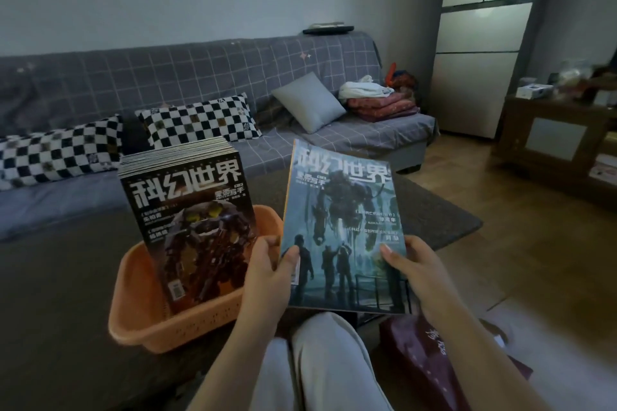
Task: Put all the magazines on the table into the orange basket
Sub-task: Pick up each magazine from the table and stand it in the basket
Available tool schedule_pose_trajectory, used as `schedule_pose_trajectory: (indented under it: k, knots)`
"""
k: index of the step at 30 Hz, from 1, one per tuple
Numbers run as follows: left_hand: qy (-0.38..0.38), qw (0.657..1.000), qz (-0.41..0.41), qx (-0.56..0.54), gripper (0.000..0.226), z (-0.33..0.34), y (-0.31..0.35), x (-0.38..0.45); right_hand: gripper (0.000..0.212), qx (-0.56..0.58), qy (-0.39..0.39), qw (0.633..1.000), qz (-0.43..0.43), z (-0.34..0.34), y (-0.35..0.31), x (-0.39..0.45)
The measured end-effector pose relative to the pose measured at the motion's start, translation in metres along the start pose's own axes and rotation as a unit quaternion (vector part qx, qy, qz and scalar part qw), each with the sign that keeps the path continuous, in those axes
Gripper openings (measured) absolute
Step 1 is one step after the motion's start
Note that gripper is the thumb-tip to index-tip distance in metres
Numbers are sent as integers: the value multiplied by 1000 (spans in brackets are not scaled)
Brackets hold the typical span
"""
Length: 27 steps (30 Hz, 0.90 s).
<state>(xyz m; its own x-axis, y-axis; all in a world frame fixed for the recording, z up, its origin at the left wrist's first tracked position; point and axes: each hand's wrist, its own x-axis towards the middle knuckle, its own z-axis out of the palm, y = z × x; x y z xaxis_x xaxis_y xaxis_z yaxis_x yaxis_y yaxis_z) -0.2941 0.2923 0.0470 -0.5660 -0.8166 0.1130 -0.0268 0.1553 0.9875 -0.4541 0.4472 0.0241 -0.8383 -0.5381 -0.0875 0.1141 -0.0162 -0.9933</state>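
Dim living room: grey checked sofa [213, 77] at 12 o'clock, dark counter [60, 294] below. Your left hand [267, 272] and right hand [414, 272] each pinch a lower edge of the blue magazine [340, 227], upright, probably for slotting. Orange basket [140, 320] at 9 o'clock of it holds the standing magazine stack [190, 210].

Both bare forearms reach forward from the near edge. The left hand [267, 272] and right hand [415, 272] each pinch a lower corner of the teal-covered paper magazine [340, 227], thumbs on top.
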Motion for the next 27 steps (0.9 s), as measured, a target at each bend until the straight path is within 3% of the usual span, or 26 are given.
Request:
schedule_pose_trajectory:
  k: [6, 9, 13, 16, 18, 21, 27]
  knots:
    - [40, 995, 72, -60, 14, -57, 16, 0, 28, 4, -71, 996, -56, 60, -26, 5]
    - [57, 991, 63, -101, 25, -85, 18, 4, 26, 9, -106, 992, -69, 93, -31, 9]
    - [97, 990, 70, -76, 22, -120, 9, 16, 23, -2, -149, 986, -75, 135, -30, 18]
    - [116, 990, 40, -73, 34, -143, -4, 26, 24, -14, -168, 983, -67, 163, -27, 27]
    - [135, 988, 34, -63, 26, -155, -15, 35, 24, -28, -180, 981, -70, 178, -24, 35]
    - [186, 982, 9, 13, 26, -165, -32, 48, 23, -78, -177, 978, -78, 195, -15, 48]
    - [258, 944, -53, 200, 16, -169, -50, 63, 43, -249, -153, 945, -149, 212, 5, 68]
